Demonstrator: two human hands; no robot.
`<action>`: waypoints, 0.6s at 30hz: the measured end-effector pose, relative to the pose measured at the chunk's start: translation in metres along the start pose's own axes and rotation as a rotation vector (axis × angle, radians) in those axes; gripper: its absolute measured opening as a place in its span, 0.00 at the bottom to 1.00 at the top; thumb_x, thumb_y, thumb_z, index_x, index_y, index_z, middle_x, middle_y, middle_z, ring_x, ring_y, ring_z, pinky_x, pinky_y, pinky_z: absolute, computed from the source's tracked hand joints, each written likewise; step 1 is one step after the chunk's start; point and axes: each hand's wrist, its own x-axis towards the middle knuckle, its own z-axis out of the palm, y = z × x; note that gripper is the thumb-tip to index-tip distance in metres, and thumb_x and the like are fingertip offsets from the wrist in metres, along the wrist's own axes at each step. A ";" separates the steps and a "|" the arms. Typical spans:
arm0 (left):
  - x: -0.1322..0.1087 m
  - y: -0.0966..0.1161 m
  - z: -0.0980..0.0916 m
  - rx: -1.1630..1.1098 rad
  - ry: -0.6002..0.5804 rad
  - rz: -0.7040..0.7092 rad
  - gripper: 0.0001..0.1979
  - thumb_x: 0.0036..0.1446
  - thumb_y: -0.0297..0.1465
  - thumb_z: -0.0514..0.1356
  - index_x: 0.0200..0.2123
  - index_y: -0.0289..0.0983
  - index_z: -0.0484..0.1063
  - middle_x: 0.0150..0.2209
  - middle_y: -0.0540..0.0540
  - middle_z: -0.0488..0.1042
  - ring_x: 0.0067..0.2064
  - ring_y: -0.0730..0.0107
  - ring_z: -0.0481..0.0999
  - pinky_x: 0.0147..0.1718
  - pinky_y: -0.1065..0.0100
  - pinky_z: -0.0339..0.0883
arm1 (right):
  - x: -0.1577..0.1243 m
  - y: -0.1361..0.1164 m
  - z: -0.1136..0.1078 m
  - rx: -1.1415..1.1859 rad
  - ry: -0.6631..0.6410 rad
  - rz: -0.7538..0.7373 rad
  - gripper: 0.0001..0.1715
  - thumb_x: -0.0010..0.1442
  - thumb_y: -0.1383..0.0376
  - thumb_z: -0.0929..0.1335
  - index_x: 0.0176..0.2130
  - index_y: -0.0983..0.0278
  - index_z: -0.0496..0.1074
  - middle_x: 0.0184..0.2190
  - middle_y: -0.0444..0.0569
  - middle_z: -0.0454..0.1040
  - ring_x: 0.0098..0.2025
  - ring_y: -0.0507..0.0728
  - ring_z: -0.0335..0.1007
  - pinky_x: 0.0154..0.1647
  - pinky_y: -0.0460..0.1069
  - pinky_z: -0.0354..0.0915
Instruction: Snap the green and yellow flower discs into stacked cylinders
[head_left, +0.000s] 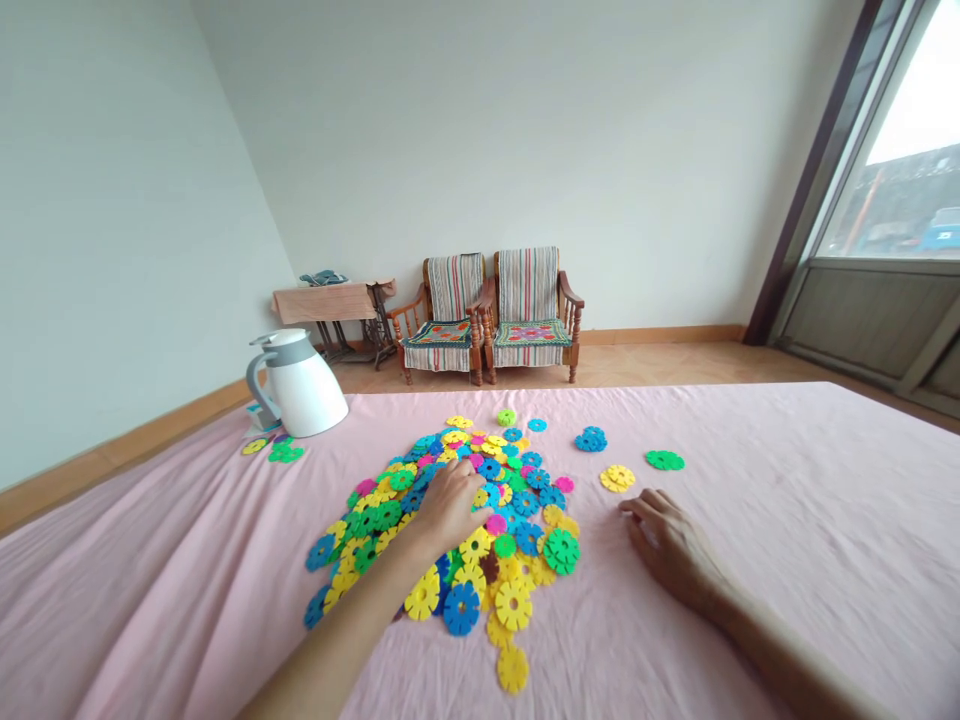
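A loose heap of flower-shaped plastic discs [475,545] in yellow, blue, green and pink spreads over the table. My left hand [454,505] reaches into the heap from above. Its fingers bend down among the discs, their tips partly hidden, and the thumb stands apart from them; no disc shows in its grasp. My right hand [667,535] lies on the cloth right of the heap, fingers loosely stretched and holding nothing. Just beyond its fingertips is a yellow disc stack [618,478]. Farther back are a green disc pair [665,460] and a blue disc stack [591,439].
A pink cloth [810,500] with folds at the left covers the table. A white and grey jug [306,385] stands at the back left, beside several discs [285,452]. Beyond the table are two wooden armchairs [529,305] and a cloth-covered sewing table [330,303].
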 end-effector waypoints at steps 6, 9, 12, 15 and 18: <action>0.018 0.003 -0.001 0.050 -0.129 -0.001 0.10 0.44 0.31 0.63 0.33 0.35 0.71 0.40 0.40 0.70 0.45 0.54 0.68 0.44 0.60 0.62 | 0.000 -0.002 -0.001 0.008 -0.018 0.021 0.14 0.59 0.70 0.58 0.37 0.63 0.70 0.32 0.51 0.69 0.37 0.57 0.65 0.36 0.52 0.63; 0.023 0.002 0.000 0.030 -0.157 0.003 0.11 0.43 0.29 0.62 0.33 0.36 0.69 0.40 0.41 0.69 0.46 0.56 0.67 0.45 0.62 0.61 | 0.001 -0.003 -0.002 0.019 -0.037 0.035 0.13 0.59 0.70 0.57 0.37 0.64 0.69 0.33 0.51 0.69 0.37 0.57 0.64 0.36 0.52 0.63; 0.027 -0.001 0.002 -0.008 -0.166 -0.005 0.11 0.41 0.28 0.61 0.32 0.37 0.67 0.38 0.44 0.69 0.43 0.59 0.68 0.42 0.65 0.61 | 0.001 -0.004 -0.003 0.033 -0.045 0.049 0.13 0.59 0.71 0.57 0.36 0.64 0.69 0.33 0.51 0.69 0.37 0.57 0.64 0.36 0.52 0.63; 0.031 -0.005 0.004 -0.061 -0.176 -0.008 0.13 0.38 0.29 0.62 0.30 0.38 0.65 0.34 0.47 0.68 0.39 0.62 0.68 0.37 0.68 0.61 | 0.002 -0.005 -0.004 0.051 -0.041 0.055 0.14 0.59 0.71 0.57 0.37 0.64 0.69 0.32 0.51 0.69 0.37 0.57 0.64 0.36 0.52 0.62; 0.035 -0.010 0.003 -0.132 -0.182 -0.010 0.14 0.35 0.30 0.63 0.29 0.38 0.63 0.31 0.51 0.68 0.36 0.66 0.68 0.32 0.70 0.61 | 0.002 -0.005 -0.004 0.069 -0.027 0.058 0.15 0.59 0.71 0.57 0.38 0.63 0.70 0.32 0.50 0.68 0.36 0.57 0.64 0.35 0.52 0.62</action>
